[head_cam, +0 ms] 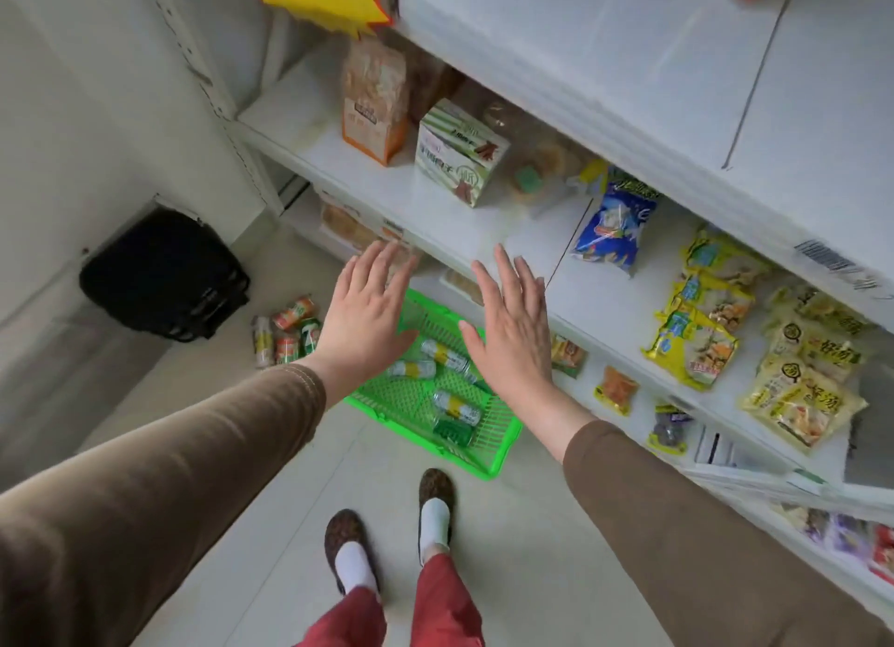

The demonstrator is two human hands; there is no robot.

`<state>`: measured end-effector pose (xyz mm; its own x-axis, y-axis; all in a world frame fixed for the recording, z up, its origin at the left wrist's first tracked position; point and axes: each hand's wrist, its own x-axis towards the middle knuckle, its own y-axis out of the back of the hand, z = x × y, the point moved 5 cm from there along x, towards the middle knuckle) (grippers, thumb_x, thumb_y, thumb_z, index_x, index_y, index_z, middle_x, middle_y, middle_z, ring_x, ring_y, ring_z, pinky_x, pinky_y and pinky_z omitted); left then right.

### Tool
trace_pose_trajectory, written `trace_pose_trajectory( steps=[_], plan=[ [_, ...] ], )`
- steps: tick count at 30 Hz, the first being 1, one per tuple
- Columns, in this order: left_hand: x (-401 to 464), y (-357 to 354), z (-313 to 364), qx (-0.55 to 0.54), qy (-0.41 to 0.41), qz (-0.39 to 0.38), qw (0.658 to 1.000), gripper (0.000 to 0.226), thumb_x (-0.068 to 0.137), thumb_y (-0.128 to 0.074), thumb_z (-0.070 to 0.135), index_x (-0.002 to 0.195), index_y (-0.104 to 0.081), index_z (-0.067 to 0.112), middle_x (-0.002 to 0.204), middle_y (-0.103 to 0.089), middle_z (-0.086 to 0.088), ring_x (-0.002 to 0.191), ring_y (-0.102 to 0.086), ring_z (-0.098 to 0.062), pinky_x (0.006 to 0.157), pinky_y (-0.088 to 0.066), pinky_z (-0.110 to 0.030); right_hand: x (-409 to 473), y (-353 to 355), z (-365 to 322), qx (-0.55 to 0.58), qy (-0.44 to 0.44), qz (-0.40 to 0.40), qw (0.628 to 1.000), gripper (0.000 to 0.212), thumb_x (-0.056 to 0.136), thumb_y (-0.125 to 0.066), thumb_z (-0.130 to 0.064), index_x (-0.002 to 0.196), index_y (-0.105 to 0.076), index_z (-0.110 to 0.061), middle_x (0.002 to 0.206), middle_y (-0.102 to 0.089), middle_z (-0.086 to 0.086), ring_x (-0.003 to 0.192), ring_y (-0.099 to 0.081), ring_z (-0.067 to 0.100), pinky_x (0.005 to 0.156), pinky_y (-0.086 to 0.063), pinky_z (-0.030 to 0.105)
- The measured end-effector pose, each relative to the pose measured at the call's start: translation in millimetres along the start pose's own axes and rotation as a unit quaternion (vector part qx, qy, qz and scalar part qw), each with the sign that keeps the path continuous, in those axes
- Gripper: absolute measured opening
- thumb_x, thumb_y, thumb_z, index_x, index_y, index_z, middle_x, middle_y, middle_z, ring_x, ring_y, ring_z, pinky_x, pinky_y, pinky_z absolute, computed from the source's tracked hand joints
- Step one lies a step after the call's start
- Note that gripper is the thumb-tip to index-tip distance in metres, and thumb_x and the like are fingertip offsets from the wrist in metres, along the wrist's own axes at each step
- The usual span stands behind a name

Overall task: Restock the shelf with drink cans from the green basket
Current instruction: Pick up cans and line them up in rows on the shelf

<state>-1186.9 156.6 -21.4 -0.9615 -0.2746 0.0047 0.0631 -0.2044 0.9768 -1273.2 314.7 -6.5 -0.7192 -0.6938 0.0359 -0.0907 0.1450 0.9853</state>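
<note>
A green basket (488, 448) sits on the floor in front of my feet, with several drink cans (457, 407) lying flat inside it. More cans (288, 329) are on the floor to the left of the basket, some upright, some tipped. My left hand (365, 322) and my right hand (513, 329) are both held out flat above the basket, palms down, fingers spread, holding nothing. The white shelf (435, 211) runs along the right, its front edge just beyond my fingertips.
The shelf carries an orange snack bag (375, 109), a green-and-white box (457, 155), a blue bag (617, 225) and several yellow packets (701, 327). A black bag (164, 274) lies on the floor at the left wall. My feet (392, 525) stand on pale tiles.
</note>
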Motion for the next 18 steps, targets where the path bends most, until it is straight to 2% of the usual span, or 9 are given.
trace_pose_trajectory(
  steps=[6,11,18],
  plan=[
    [-31,-135,-8,-0.005,0.019,-0.085,0.996,0.095,0.078,-0.068,0.049,0.155,-0.021,0.018,0.162,-0.015,-0.013,0.149,-0.011,-0.032,0.121,-0.012,-0.047,-34,-126,56,0.028,-0.026,-0.082,0.996,0.072,0.092,-0.065,-0.029,0.155,-0.032,-0.016,0.166,-0.018,0.006,0.151,-0.018,0.030,0.125,-0.018,0.041],
    [-51,-259,-14,-0.008,0.048,-0.169,0.984,0.095,0.082,-0.066,0.049,0.156,-0.014,0.019,0.163,-0.010,-0.011,0.149,-0.007,-0.031,0.121,-0.011,-0.046,-59,-253,104,0.057,-0.072,-0.167,0.982,0.070,0.092,-0.066,-0.023,0.153,-0.034,-0.012,0.158,-0.033,0.009,0.144,-0.029,0.030,0.121,-0.022,0.038],
    [-65,-399,-16,-0.029,0.064,-0.243,0.967,0.088,0.088,-0.061,0.047,0.155,-0.011,0.021,0.162,-0.008,-0.009,0.149,-0.006,-0.029,0.120,-0.010,-0.044,-100,-422,135,0.067,-0.070,-0.289,0.952,0.062,0.093,-0.064,-0.017,0.149,-0.038,-0.012,0.144,-0.048,0.008,0.135,-0.037,0.028,0.112,-0.034,0.039]
  ],
)
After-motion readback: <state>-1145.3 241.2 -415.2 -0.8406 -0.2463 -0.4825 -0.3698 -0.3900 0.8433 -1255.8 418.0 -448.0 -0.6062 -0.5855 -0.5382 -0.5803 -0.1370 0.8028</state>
